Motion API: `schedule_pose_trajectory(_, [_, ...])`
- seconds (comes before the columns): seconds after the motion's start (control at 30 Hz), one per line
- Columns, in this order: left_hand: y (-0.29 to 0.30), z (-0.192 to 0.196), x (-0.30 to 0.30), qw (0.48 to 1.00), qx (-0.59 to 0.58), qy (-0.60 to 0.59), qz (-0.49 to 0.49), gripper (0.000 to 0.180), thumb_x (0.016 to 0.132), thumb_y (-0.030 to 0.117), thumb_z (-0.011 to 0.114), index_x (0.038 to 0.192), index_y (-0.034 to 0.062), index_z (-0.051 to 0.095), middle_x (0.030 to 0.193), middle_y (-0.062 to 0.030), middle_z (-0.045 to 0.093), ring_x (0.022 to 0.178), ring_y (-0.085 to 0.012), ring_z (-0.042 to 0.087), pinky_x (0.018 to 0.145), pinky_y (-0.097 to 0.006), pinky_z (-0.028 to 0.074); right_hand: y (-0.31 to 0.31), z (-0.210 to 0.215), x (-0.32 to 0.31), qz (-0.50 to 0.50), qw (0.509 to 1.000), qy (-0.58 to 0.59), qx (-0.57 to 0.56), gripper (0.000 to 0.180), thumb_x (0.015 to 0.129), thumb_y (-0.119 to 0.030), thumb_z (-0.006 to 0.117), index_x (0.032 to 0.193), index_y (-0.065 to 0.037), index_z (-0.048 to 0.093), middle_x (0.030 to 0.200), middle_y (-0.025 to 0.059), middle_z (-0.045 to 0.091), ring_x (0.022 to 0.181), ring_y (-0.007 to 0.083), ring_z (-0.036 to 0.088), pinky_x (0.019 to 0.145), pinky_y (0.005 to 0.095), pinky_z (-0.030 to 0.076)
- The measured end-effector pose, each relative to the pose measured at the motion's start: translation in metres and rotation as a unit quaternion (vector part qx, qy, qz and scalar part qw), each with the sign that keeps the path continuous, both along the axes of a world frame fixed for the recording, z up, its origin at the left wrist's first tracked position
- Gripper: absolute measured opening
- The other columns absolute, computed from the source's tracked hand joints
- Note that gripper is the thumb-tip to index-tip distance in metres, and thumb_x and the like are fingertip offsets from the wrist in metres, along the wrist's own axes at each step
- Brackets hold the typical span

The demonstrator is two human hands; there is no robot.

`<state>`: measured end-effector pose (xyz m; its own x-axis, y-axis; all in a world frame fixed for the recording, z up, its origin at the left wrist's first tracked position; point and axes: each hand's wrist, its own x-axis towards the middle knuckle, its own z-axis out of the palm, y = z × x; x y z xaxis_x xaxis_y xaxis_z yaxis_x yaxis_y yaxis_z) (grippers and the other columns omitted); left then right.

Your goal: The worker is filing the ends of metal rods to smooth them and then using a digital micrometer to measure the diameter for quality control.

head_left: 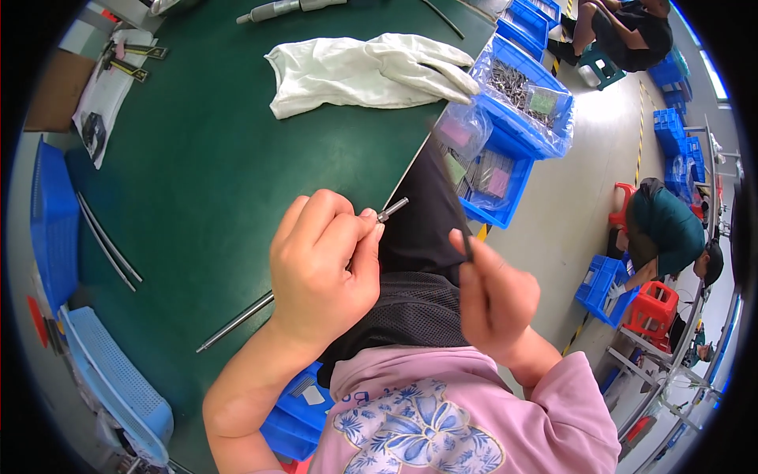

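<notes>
My left hand is closed around a slim metal shaft, held aslant over the edge of the green table. The shaft's narrower, stepped end pokes out past my thumb and forefinger; its middle is hidden in the fist. To the right, my right hand pinches a thin dark stick-like tool between thumb and fingers. Its upper part is smeared by motion, so its exact kind is unclear. Stick and shaft are apart. Beyond my hands, a white cloth glove lies flat on the table.
Blue bins of metal parts stand right of the table. A micrometer-like tool lies at the far edge. Two thin curved strips and a light-blue basket are left. Two people sit across the aisle.
</notes>
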<state>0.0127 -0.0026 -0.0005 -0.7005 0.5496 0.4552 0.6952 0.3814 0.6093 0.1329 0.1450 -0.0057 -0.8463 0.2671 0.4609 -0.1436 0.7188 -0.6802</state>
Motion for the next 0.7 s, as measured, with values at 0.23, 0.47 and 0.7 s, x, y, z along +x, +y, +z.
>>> schedule_pose_trajectory(0.23, [0.0,0.001,-0.001,1.0,0.001,-0.002,-0.002,0.014,0.068,-0.005,0.071,0.069,0.0016,0.058,0.07,-0.0065,0.051,0.059,-0.0227,0.048,0.05,-0.034,0.038,-0.007,-0.009,0.007,0.115,0.944,-0.146,-0.274,0.018,0.091,0.001,0.053,0.106,0.003,0.061,0.055,0.0033,0.049,0.043,0.0079,0.046,0.044,0.023,0.036])
schedule_pose_trajectory(0.47, [0.0,0.0,-0.001,1.0,0.002,-0.004,-0.003,0.014,0.068,-0.005,0.07,0.069,0.0019,0.058,0.07,-0.0063,0.051,0.059,-0.0228,0.047,0.049,-0.034,0.038,-0.008,-0.013,0.005,0.122,0.923,-0.202,-0.303,0.017,0.09,0.001,0.052,0.104,0.002,0.062,0.053,0.0037,0.049,0.043,0.0094,0.047,0.043,0.0237,0.036])
schedule_pose_trajectory(0.7, [-0.001,0.0,-0.001,1.0,0.0,0.0,-0.009,0.015,0.068,-0.006,0.07,0.069,0.002,0.057,0.07,-0.0062,0.051,0.059,-0.0231,0.047,0.05,-0.035,0.038,-0.014,-0.01,-0.008,0.095,0.964,-0.147,-0.201,0.017,0.085,0.004,0.056,0.101,0.002,0.063,0.055,0.0086,0.052,0.043,0.0154,0.052,0.044,0.0265,0.04])
